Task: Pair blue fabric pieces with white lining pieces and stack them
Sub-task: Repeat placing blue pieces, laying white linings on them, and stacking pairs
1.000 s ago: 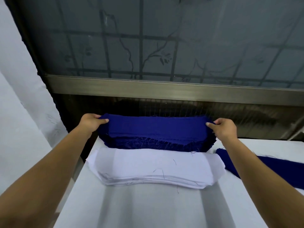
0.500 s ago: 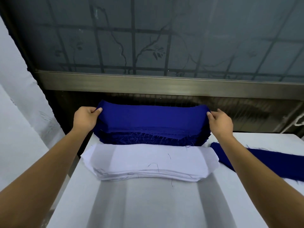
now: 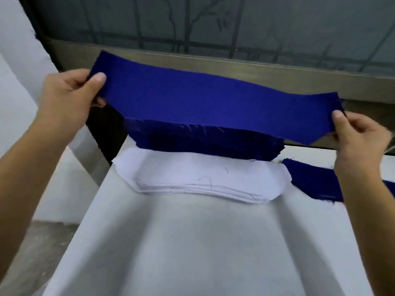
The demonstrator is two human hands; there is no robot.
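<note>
The left hand [image 3: 66,103] pinches the left end of one blue piece [image 3: 213,103], grip closed on the cloth, thumb on top; the right hand [image 3: 361,142] pinches the right end likewise, probably to keep it spread flat, in the air over the blue stack [image 3: 205,144] at the far edge of the surface [image 3: 192,242] with the white stack [image 3: 198,176] just nearer

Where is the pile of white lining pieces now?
Head view, centre: the white lining pile lies on the table, against the near side of the blue stack.
</note>
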